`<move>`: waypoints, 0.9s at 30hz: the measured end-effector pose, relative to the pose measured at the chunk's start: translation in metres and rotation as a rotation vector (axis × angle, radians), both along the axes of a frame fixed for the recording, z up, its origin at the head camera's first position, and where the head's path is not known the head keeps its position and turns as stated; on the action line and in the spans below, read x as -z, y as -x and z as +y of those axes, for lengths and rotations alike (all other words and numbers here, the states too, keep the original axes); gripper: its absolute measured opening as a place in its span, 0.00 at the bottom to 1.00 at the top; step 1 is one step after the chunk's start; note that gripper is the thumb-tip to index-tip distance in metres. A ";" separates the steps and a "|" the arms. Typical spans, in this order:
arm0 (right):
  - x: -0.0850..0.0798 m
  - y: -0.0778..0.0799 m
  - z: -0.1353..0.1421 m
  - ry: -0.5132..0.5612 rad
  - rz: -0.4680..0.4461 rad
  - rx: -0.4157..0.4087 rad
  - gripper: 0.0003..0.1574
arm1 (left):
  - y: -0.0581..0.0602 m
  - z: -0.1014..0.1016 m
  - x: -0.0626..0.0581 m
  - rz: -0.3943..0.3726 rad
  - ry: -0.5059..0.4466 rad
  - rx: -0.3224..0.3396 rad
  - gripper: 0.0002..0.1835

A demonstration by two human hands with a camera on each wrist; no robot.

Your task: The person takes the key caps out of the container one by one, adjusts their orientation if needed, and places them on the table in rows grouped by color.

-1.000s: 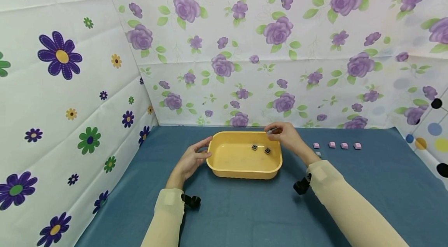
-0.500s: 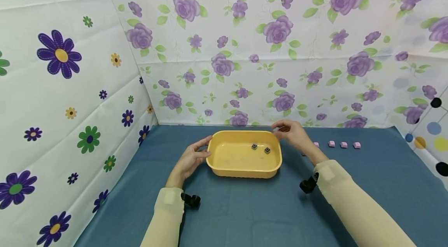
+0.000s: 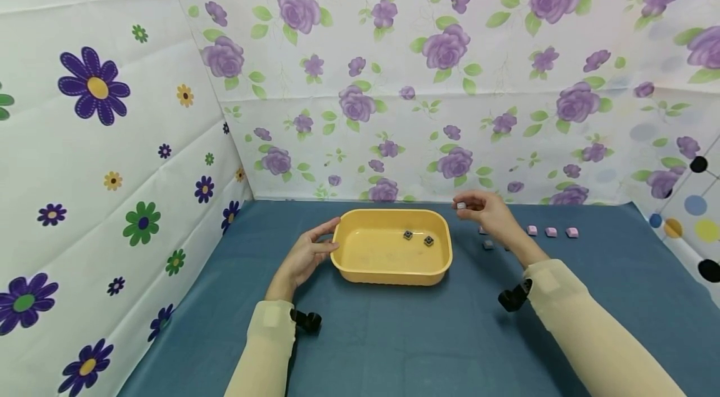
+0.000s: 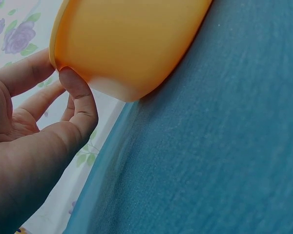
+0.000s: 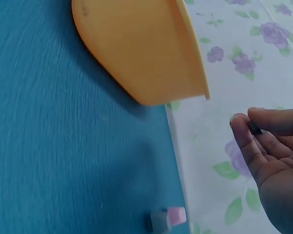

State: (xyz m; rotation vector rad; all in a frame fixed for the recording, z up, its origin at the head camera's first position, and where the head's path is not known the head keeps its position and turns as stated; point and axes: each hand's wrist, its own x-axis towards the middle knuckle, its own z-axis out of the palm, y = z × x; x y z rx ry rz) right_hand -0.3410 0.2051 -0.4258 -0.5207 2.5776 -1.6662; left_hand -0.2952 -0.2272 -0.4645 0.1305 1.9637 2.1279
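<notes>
A yellow plastic tray [image 3: 365,278] stands on the cloth, holding two small dark square pieces, a left piece [image 3: 407,235] and a right piece [image 3: 429,241]. My left hand [image 3: 300,257] grips the tray's left end, with the thumb [image 4: 77,84] against its outer wall and the forefinger at the rim. To the right of the tray and raised off the cloth, my right hand [image 3: 489,216] pinches a small light-topped block [image 3: 461,205] resembling a keycap. Between thumb and forefinger in the right wrist view, its dark side [image 5: 254,128] shows.
Several small pink blocks, such as one pink block [image 3: 551,232], lie in a row at the back right of the blue cloth [image 3: 394,341]. A grey block [image 3: 487,246] sits near my right wrist; others are partly hidden there. A flowered curtain [image 3: 360,153] hangs behind.
My right hand has moved right, from over the tray's back right corner to beyond its right end, still pinching the small block. My left hand and the tray have stayed put.
</notes>
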 end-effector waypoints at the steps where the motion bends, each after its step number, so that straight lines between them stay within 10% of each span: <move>1: 0.001 0.000 0.003 -0.003 0.002 0.001 0.18 | 0.000 0.000 0.000 -0.001 -0.001 -0.002 0.35; 27: 0.013 -0.018 0.081 -0.119 -0.026 0.083 0.24 | 0.000 0.000 0.000 -0.003 -0.013 0.009 0.35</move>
